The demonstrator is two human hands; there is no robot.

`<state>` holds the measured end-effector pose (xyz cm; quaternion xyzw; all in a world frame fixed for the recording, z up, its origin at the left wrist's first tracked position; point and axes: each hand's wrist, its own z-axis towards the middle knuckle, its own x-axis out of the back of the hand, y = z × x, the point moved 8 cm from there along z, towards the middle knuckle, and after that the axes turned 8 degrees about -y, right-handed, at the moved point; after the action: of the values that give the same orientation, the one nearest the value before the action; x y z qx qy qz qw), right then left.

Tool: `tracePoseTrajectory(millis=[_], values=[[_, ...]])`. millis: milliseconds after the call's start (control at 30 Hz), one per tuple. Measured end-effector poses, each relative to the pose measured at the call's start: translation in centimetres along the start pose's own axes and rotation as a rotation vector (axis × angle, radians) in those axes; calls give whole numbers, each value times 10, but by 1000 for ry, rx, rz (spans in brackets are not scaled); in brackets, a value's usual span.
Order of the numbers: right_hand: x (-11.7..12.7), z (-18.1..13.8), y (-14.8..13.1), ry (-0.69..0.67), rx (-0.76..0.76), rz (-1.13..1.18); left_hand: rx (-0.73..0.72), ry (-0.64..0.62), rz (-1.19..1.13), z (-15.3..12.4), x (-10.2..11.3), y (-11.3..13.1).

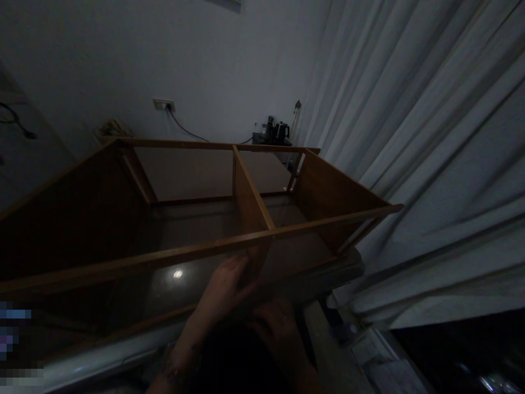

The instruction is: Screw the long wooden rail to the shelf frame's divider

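A brown wooden cabinet frame (200, 250) lies before me, with an upright wooden divider (252, 200) across its middle. My left hand (225, 284) reaches in under the near rail, beside the lower front of the divider. Its thumb and fingers are apart, and nothing shows between them; whether they touch the divider I cannot tell. Lower and to the right, close to my body, is my right hand (276, 320), in deep shadow. Its fingers are curled in, and anything inside them is hidden by the dark.
The frame rests on a padded surface (348, 265). White curtains (430, 164) hang along the right. Behind the frame stand a dark kettle (281, 131) and a wall socket (164, 105) with a black cord. Papers or packages (381, 353) lie low at the right. The room is dim.
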<state>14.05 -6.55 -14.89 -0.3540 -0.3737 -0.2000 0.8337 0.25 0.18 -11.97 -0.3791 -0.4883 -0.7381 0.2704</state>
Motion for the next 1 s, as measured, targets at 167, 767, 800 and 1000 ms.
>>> tracePoseTrajectory(millis=[167, 767, 800, 1000], values=[[0, 0, -2, 32, 11, -11, -3, 16, 0, 0, -1, -2], [-4, -5, -4, 275, -44, 128, -18, 40, 43, -1, -3, -5], [-5, -6, -1, 302, -84, 177, -24, 53, 53, -2, -3, -5], [-27, -18, 14, 428, -444, 533, -6, 33, 61, -1, -1, -2]])
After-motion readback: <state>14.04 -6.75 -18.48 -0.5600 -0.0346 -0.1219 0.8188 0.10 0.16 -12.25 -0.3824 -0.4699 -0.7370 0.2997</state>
